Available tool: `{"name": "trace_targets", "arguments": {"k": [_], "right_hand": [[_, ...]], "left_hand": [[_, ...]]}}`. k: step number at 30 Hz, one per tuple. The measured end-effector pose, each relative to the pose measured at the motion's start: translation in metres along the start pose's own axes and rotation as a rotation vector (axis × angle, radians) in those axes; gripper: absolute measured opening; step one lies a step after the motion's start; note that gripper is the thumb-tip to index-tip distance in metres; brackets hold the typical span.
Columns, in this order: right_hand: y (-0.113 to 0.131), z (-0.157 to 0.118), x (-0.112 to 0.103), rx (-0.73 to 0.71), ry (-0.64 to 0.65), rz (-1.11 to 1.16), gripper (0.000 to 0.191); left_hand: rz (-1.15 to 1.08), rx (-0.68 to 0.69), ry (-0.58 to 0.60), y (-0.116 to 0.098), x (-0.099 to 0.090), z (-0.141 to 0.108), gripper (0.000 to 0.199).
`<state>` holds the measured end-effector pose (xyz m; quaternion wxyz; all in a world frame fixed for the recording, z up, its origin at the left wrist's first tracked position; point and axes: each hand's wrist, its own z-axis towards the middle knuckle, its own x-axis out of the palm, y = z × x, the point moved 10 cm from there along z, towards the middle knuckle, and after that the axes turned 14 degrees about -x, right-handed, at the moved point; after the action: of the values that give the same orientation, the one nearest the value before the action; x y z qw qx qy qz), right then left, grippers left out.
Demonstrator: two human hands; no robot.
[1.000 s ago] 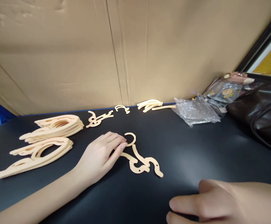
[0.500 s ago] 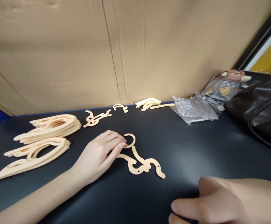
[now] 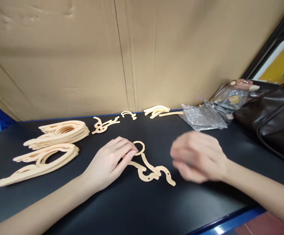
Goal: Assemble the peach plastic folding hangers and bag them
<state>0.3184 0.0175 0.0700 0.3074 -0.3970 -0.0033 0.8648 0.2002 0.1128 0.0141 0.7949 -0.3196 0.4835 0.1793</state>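
Note:
My left hand (image 3: pixel 114 160) rests on the black table with its fingers pressed together around the left end of a cream plastic hook piece (image 3: pixel 144 148). Just in front of it lie curved cream pieces (image 3: pixel 148 177), one of them S-shaped (image 3: pixel 167 173). To their right, my right hand (image 3: pixel 196 156) hangs over the table, blurred by motion, its fingers curled; whether it holds anything cannot be made out. Two stacks of folded cream hanger parts, a rear one (image 3: pixel 58 138) and a front one (image 3: pixel 46 166), lie at the left.
Loose cream pieces (image 3: pixel 105 125) lie behind my left hand, with more (image 3: pixel 156 111) along the back edge. A clear plastic bag (image 3: pixel 203 117), a transparent bottle (image 3: pixel 232 98) and a dark leather bag (image 3: pixel 274 120) stand at right. Cardboard (image 3: pixel 83 58) rises behind.
My right hand has moved from the lower right up and forward, nearer the S-shaped piece. My left hand stays at the hook piece. The view has shifted slightly.

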Motion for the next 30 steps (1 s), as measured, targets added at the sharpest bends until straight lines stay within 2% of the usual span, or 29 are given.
{"name": "trace_targets", "arguments": {"k": [1,2,6,9,11,14,19,25,30], "right_hand": [[-0.016,0.003,-0.001,-0.014,-0.045,-0.098,0.010],[-0.039,0.003,0.005,0.041,-0.009,-0.170,0.011],[-0.132,-0.014,0.043,0.332,0.336,-0.329,0.019],[-0.180,-0.034,0.068,0.475,0.553,-0.332,0.026],[-0.198,-0.038,0.080,0.490,0.603,-0.323,0.028],[-0.217,-0.044,0.096,0.521,0.663,-0.323,0.029],[-0.234,-0.050,0.113,0.532,0.748,-0.317,0.028],[-0.243,-0.052,0.115,0.568,0.752,-0.335,0.025],[-0.239,-0.048,0.114,0.558,0.708,-0.336,0.026]], "left_hand": [[-0.001,0.002,-0.002,0.000,0.000,0.000,0.027],[-0.002,0.003,-0.004,-0.001,-0.001,-0.001,0.027],[-0.004,0.006,-0.009,-0.001,-0.002,-0.001,0.028],[0.000,0.009,-0.017,0.000,-0.003,-0.002,0.028],[0.002,0.005,-0.016,0.000,-0.003,-0.003,0.029],[0.003,0.002,-0.013,0.000,-0.003,-0.003,0.031],[0.015,0.027,-0.018,-0.001,-0.003,-0.003,0.028],[0.030,0.032,-0.016,-0.002,-0.002,-0.004,0.029],[0.032,0.030,-0.008,-0.002,-0.001,-0.004,0.029]]}}
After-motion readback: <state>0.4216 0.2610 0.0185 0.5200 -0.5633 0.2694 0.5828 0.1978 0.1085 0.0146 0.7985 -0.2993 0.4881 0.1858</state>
